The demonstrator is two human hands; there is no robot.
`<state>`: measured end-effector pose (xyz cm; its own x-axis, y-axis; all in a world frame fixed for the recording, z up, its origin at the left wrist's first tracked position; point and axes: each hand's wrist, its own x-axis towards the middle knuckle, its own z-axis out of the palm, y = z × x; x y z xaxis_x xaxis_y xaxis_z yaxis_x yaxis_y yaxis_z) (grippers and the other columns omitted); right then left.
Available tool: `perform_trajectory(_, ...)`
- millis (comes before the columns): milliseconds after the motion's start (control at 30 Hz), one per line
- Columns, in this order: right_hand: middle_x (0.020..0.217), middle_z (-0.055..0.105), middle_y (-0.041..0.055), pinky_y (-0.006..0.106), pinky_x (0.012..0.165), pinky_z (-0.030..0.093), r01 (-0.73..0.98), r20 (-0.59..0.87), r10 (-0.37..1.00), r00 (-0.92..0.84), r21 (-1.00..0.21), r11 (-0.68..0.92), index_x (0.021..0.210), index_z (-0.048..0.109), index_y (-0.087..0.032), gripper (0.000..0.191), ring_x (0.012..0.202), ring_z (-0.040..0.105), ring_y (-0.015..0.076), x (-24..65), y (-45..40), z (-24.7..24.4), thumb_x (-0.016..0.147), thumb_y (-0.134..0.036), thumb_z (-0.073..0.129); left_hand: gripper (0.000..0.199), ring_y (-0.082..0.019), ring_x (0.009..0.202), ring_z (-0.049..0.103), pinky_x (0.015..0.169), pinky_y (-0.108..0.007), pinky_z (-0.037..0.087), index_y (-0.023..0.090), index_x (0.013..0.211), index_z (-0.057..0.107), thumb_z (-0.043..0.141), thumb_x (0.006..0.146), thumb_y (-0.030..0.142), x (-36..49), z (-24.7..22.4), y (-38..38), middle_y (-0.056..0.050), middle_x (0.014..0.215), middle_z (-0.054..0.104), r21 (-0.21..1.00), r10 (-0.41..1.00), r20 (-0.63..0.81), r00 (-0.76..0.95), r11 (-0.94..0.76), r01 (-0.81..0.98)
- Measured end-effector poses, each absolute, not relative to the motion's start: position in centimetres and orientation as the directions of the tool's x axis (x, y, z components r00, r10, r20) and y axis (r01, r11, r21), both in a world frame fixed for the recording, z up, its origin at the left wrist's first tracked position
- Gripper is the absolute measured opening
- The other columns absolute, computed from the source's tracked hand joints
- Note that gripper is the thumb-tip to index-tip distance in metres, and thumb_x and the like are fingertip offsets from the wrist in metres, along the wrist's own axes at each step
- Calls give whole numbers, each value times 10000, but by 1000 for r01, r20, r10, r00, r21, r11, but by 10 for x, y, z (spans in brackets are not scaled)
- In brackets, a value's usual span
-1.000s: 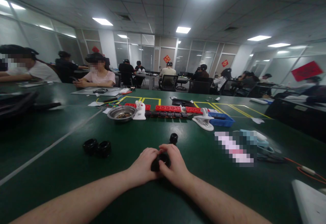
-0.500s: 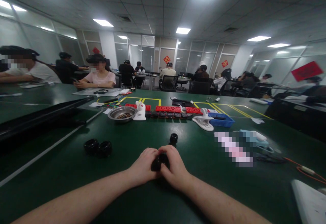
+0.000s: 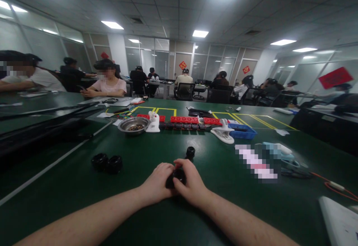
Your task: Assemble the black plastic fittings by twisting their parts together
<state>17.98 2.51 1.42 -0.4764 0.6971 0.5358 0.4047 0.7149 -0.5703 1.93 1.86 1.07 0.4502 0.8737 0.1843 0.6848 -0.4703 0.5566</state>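
Observation:
My left hand and my right hand are closed together around a glossy black round part, low over the table in front of me. The left fingers wrap its left side, and the right thumb presses on its near face. Most of the part is hidden by the hands, so its exact kind does not show. Just beyond the right fingertips stands a small black cylindrical part. Two more black ring-like parts, one touching the other, sit to the left.
Further back are a metal bowl of small pieces, a white clamp, a red-and-black strip row, another white clamp and a blue tray. Long black bars lie left. Co-workers sit beyond the table.
My right thumb has shifted upward on the black round part. The long black bars at the left have changed position. Both hands stay in nearly the same place.

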Motion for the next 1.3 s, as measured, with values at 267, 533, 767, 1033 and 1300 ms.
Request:
perform_trajectory(267,1000,500,85,403,833,387,454,599,703,-383,-540,708,1081,415,-178,463,944,472,230,181,25,15,657,-245,590,381,-239,964,470,852,-371,385,197,938,546,664,610,350,19,7,20,-53,1012,531,535,874,193,447,-475,699)
perform_trajectory(533,943,534,51,369,843,391,404,547,705,-453,-579,708,1084,411,-184,444,905,497,193,181,26,11,657,-134,526,474,-254,980,464,861,-381,376,196,1029,516,662,606,352,19,10,19,-61,1027,530,551,875,188,446,-470,690)
perform_trajectory(767,1036,480,82,389,861,376,424,593,700,-398,-558,714,1105,396,-178,496,972,457,219,181,23,14,646,-195,583,402,-244,977,461,868,-378,377,178,971,537,651,620,338,20,11,18,-69,1029,526,534,871,185,455,-477,698)
perform_trajectory(1033,898,516,49,383,787,405,483,540,738,-404,-559,674,1076,414,-177,484,840,484,204,179,28,11,639,-217,617,417,-240,961,466,844,-368,390,199,993,534,658,618,331,20,14,17,-52,1005,530,541,872,175,457,-473,695)
perform_trajectory(1300,1049,482,87,405,873,370,423,600,685,-414,-540,728,1095,396,-176,491,986,452,227,180,23,14,626,-146,538,409,-258,978,465,868,-397,374,191,966,543,660,609,352,20,13,18,-65,1033,531,534,873,178,453,-473,701)
